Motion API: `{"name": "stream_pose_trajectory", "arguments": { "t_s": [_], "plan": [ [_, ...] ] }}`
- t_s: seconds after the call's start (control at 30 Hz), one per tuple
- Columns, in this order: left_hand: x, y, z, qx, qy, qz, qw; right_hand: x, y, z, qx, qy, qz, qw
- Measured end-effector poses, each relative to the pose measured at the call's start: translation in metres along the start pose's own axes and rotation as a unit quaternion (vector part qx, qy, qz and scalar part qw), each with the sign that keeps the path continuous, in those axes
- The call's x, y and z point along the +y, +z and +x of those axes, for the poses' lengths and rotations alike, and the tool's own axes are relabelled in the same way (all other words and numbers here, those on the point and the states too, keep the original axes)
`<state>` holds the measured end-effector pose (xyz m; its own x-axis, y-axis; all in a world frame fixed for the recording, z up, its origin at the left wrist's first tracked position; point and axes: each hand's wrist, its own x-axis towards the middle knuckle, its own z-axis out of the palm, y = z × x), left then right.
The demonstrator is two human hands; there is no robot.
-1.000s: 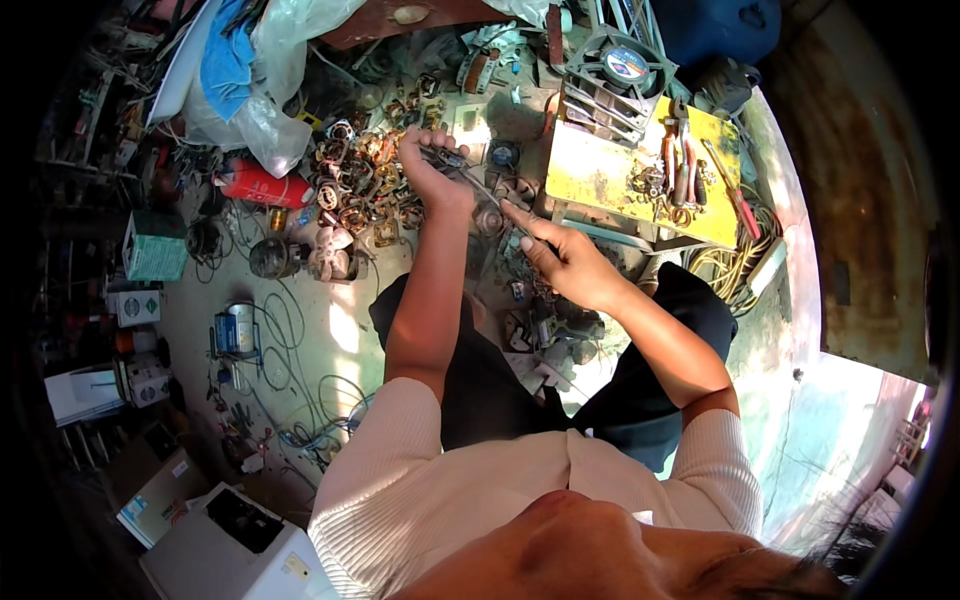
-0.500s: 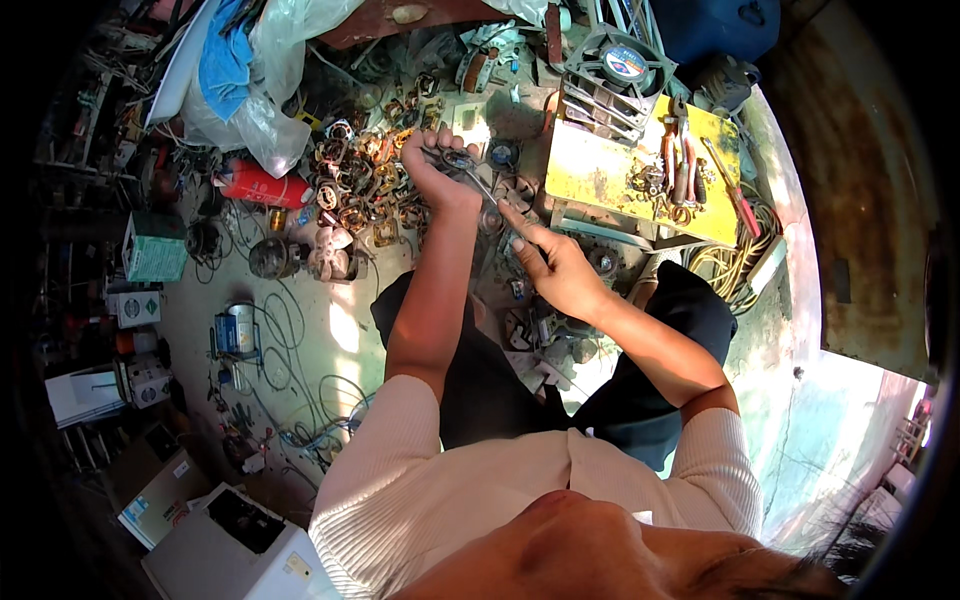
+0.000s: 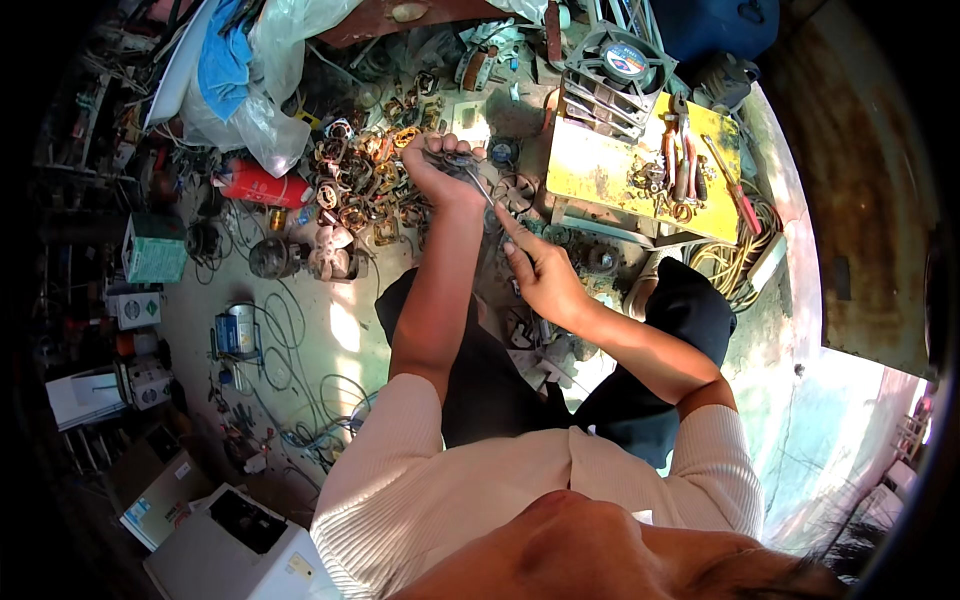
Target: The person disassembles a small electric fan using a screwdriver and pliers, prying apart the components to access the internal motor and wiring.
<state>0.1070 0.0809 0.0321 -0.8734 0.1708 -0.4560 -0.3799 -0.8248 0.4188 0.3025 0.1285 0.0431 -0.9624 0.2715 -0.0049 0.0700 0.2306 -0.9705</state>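
Observation:
My left hand [image 3: 440,175] is closed around a small dark metal part [image 3: 445,158], which its curled fingers partly hide. A long, shiny metal tool [image 3: 479,184], possibly a wrench, slants from that part down toward my right hand [image 3: 543,275]. The right index finger lies along the tool's near end, with the thumb beside it; the other fingers are bent and partly out of sight. Below and around both hands is a jumbled pile of copper-wound motor parts [image 3: 360,180] and dark metal pieces.
A yellow-topped stand [image 3: 590,160] holds pliers [image 3: 680,150], nuts and a square fan [image 3: 625,65]. Left lie a red cylinder [image 3: 262,185], cables [image 3: 290,350], boxes [image 3: 150,260] and plastic bags [image 3: 280,90]. Coiled cable [image 3: 725,270] is at right, near a rusty panel [image 3: 870,220].
My right hand has moved left and a little toward me, and the tool slants more steeply. My left hand has shifted slightly to the right, still closed around the part.

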Motion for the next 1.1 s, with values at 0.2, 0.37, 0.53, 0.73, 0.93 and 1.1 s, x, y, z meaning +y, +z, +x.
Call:
{"name": "stream_pose_trajectory", "arguments": {
  "t_s": [0.2, 0.37, 0.53, 0.73, 0.93, 1.1],
  "plan": [
    [-0.023, -0.001, 0.003, 0.010, -0.132, -0.039, 0.990, 0.025, 0.007, 0.016, 0.062, -0.054, -0.005, 0.997],
    [-0.005, 0.004, 0.011, -0.006, -0.171, -0.112, 0.979, 0.008, -0.021, 0.017, 0.036, -0.062, 0.007, 0.997],
    [0.010, 0.002, 0.005, -0.115, -0.238, -0.082, 0.961, -0.017, -0.061, 0.018, -0.042, -0.028, -0.044, 0.998],
    [0.029, 0.001, -0.004, -0.217, -0.364, -0.133, 0.896, -0.020, -0.080, 0.016, -0.069, -0.062, -0.100, 0.991],
    [0.029, 0.000, -0.005, -0.306, -0.426, -0.122, 0.843, -0.024, -0.085, 0.012, -0.076, -0.083, -0.110, 0.988],
    [0.029, -0.007, 0.002, -0.355, -0.434, -0.089, 0.823, -0.026, -0.088, 0.010, -0.080, -0.087, -0.148, 0.982]
  ]
}}
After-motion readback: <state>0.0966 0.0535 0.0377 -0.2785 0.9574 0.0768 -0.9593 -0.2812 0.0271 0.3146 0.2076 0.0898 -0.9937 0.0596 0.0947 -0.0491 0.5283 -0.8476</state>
